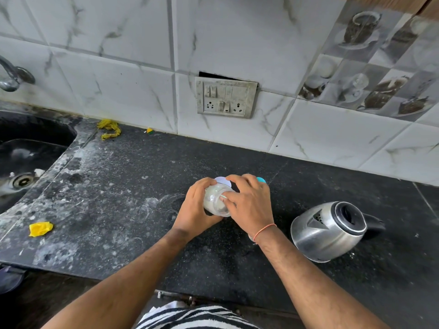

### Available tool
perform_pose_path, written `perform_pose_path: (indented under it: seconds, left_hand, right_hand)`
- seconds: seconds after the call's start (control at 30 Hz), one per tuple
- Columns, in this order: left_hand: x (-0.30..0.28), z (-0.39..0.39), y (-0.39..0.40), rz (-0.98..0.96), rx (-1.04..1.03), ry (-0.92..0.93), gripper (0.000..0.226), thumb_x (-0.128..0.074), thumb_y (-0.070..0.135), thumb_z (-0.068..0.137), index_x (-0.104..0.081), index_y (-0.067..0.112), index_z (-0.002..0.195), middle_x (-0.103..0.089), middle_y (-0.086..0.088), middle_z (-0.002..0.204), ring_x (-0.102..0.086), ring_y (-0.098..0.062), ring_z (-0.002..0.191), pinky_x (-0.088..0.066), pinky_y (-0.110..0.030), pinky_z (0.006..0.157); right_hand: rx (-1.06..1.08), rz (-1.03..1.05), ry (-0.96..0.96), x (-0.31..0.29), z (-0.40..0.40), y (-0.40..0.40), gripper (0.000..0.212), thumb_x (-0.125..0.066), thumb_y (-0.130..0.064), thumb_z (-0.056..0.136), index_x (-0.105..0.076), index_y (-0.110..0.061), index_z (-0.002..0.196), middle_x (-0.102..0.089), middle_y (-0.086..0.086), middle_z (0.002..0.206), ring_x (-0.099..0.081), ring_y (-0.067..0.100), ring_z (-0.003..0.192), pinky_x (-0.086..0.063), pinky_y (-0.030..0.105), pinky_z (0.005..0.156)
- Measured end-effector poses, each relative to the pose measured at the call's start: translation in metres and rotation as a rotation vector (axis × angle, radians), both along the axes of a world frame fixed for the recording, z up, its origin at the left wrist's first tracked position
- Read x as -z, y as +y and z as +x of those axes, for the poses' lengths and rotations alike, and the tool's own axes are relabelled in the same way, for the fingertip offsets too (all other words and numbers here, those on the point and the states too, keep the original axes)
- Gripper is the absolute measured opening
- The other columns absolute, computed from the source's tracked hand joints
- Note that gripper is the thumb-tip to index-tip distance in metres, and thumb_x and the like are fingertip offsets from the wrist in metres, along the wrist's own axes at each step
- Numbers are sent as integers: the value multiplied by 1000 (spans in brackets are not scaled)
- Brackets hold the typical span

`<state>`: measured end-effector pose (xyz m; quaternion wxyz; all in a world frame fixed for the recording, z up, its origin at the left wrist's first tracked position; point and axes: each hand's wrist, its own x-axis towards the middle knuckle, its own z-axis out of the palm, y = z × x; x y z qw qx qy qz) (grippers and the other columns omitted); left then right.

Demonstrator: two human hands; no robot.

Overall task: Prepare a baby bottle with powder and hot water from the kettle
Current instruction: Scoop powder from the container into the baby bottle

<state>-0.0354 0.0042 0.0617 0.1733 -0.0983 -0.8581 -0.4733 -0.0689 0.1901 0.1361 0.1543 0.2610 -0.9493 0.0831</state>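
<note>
Steadying bottle [216, 201] above bench [133, 186]: left hand [196, 205] grips body, right hand [249, 200] pinches rim, likely bracing for kettle [329, 230] water; powder visible inside, kettle nearby right.

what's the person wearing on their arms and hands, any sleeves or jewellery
Both forearms are bare, with no sleeves in view. The right hand has a thin orange thread bracelet round the wrist. The left hand shows no rings, watch or band.
</note>
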Motion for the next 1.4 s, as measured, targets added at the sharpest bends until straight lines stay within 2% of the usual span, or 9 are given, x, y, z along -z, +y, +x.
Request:
perform_pose_path:
  seconds: [0.23, 0.47, 0.7, 0.8, 0.97, 1.07, 1.13, 1.27, 1.4]
  left_hand:
    - [1, -6, -1, -51, 19, 14, 94, -97, 47, 76, -53, 11, 150, -52, -2, 156, -48, -20, 146, -40, -29, 121]
    - [0, -11, 2, -109, 28, 27, 90, -94, 45, 79, -53, 8, 150, -53, -7, 156, -50, -26, 147, -45, -45, 121]
    - [-1, -12, 7, -122, 18, 4, 90, -89, 48, 79, -53, 8, 151, -53, -6, 157, -49, -24, 148, -44, -43, 123]
    - [2, -12, 7, -106, 7, -24, 91, -90, 48, 77, -53, 9, 150, -53, -5, 157, -50, -24, 148, -46, -45, 121]
    - [4, -13, 6, -98, -2, -54, 93, -93, 51, 76, -52, 12, 150, -52, -3, 158, -49, -21, 147, -48, -44, 119]
    - [8, -14, 5, -98, -28, -70, 95, -96, 51, 75, -52, 13, 150, -53, -2, 156, -51, -21, 145, -50, -46, 117]
    - [10, -13, 3, -80, -53, -82, 94, -100, 46, 74, -52, 14, 149, -54, 0, 153, -54, -20, 142, -52, -46, 114]
    - [10, -10, -1, -12, -90, -137, 93, -102, 38, 70, -50, 22, 145, -53, 9, 143, -57, -12, 129, -56, -37, 103]
    - [13, -4, -4, 51, -128, -220, 93, -102, 42, 70, -47, 32, 144, -55, 15, 140, -56, -4, 126, -51, -25, 99]
  right_hand:
    - [120, 102, -29, 4, -1, -1, 5, -83, -36, 85, -86, -38, 88, -64, -10, 142, -54, 28, 127, -47, 61, 94]
    - [222, 46, -348, 2, 5, -4, 20, -72, -42, 97, -84, -38, 112, -44, -18, 161, -30, 19, 148, -39, 73, 111]
    - [288, -161, -551, 3, 7, -10, 14, -78, -36, 94, -86, -35, 105, -38, -22, 166, -22, 15, 152, -22, 84, 118]
    - [309, -250, -632, 4, 3, -12, 11, -80, -37, 94, -87, -35, 102, -36, -21, 170, -20, 18, 154, -19, 79, 121]
    - [343, -501, -761, 9, -8, -14, 20, -78, -23, 92, -88, -24, 109, -40, -13, 171, -29, 22, 154, -31, 43, 126]
    - [387, -707, -831, 4, -11, -14, 18, -81, -21, 90, -89, -22, 106, -43, -13, 169, -40, 14, 149, -41, 35, 117]
    - [393, -803, -878, -4, -11, -12, 19, -83, -22, 93, -88, -17, 111, -42, -10, 170, -44, 7, 143, -39, 25, 110]
    - [376, -854, -901, -16, -12, -5, 20, -79, -27, 97, -87, -17, 114, -40, -9, 172, -40, 13, 154, -34, 28, 116]
    - [381, -849, -916, -26, -11, 2, 12, -75, -32, 100, -86, -27, 99, -45, -10, 168, -44, 13, 151, -35, 32, 115]
